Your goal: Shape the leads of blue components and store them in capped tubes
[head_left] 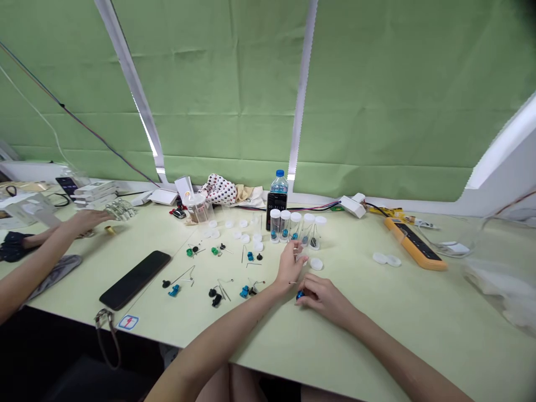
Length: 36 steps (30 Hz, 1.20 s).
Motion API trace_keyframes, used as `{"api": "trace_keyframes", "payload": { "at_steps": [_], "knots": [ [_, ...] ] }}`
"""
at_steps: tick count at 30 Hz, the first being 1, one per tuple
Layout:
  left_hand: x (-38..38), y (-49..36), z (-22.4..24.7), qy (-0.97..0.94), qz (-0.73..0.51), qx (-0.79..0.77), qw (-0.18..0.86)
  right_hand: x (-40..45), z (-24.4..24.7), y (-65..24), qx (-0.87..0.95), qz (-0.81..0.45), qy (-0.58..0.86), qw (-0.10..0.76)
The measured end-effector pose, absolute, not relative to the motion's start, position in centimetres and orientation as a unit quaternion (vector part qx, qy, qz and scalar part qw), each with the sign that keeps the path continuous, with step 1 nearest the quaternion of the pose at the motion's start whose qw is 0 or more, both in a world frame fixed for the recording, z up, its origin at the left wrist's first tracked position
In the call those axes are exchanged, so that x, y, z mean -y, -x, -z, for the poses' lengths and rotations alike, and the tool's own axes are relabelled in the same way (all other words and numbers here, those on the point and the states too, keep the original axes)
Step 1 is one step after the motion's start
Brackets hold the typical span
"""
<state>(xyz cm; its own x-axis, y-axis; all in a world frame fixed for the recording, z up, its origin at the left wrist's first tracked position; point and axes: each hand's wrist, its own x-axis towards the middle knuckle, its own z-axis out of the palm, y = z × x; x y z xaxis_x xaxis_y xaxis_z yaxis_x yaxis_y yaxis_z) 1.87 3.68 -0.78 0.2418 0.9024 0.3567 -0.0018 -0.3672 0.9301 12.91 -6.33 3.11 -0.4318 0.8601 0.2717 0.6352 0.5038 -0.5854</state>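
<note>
the right hand [324, 297] is closed around a small blue part [300, 295], pinching it between the fingertips just above the tabletop [368, 346]. the left hand [291, 266] is curled right beside it, with a thin metal pin [293, 282] showing at its lower edge; i can't tell whether it is gripping the pin. a white cap [316, 264] lies just beyond the hands, near a row of clear vials [293, 228] with blue and dark parts inside. more small blue, green and black parts [218, 293] lie scattered to the left, beside a black phone [134, 280]. farther left, a co-worker's hand [86, 221] reaches toward a clear plastic block [120, 209].
</note>
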Motion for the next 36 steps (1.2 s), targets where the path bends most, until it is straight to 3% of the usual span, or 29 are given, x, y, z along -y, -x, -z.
{"api": "trace_keyframes", "payload": {
  "at_steps": [6, 13, 36],
  "knots": [
    [-3.1, -0.4, 0.5, -0.655, -0.508, -0.338, 0.446, 6.1, -4.0, -13.6, 0.788, -0.297, 0.423, 0.334],
    [-2.5, -0.3, 0.3, -0.633, -0.511, -0.341, 0.471, 6.1, -4.2, -13.7, 0.777, -0.385, 0.382, 0.321],
    [-2.7, -0.3, 0.4, -0.625, -0.506, -0.34, 0.487, 6.3, -3.7, -13.0, 0.763, -0.359, 0.397, 0.362]
  ]
}}
